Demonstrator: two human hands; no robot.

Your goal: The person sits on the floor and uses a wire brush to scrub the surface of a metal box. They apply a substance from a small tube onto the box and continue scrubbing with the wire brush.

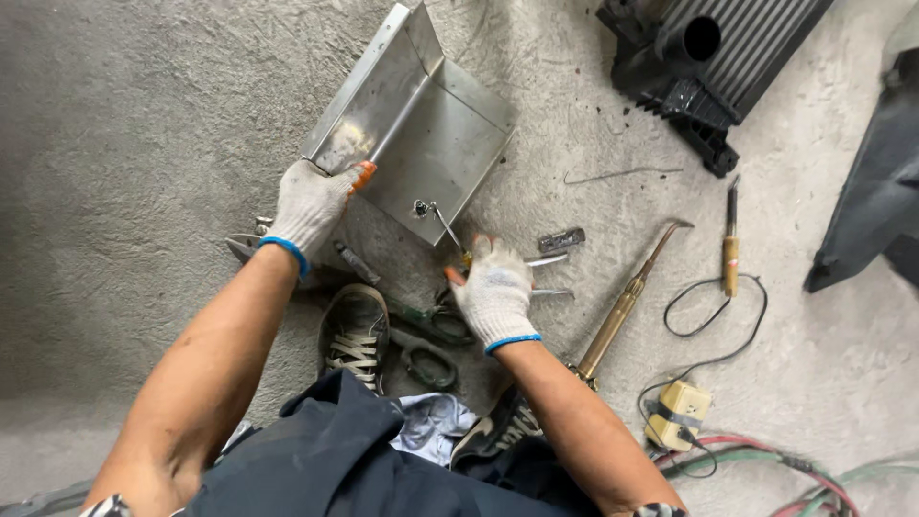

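1. Crouching over a concrete floor, we note the bent sheet-metal piece lying tilted ahead of our shoe, one flange raised along its left edge.
2. Our left hand, in a knit work glove, is closed on the near-left corner of the sheet where the flange meets the flat; fingers are wrapped over the edge.
3. Our right hand, also gloved, is curled around a thin metal tool whose tip touches the sheet's near edge. How tightly it is held we cannot tell; the glove hides the handle.
4. Handling judgement: the sheet looks thin, stiff and light, probably one-hand manageable. The surface is smooth and reflective, so likely slippery; cut edges and corners look sharp, so gloves are warranted.
5. Best hold, in our estimate: at the folded flange, where the bend gives stiffness and something to hook the fingers over. Gripping the flat panel's free edge would risk flexing it.
6. Nearby: green-handled snips just beside the right hand, a brass torch to the right, a yellow box with a cable, and a black finned unit well apart.
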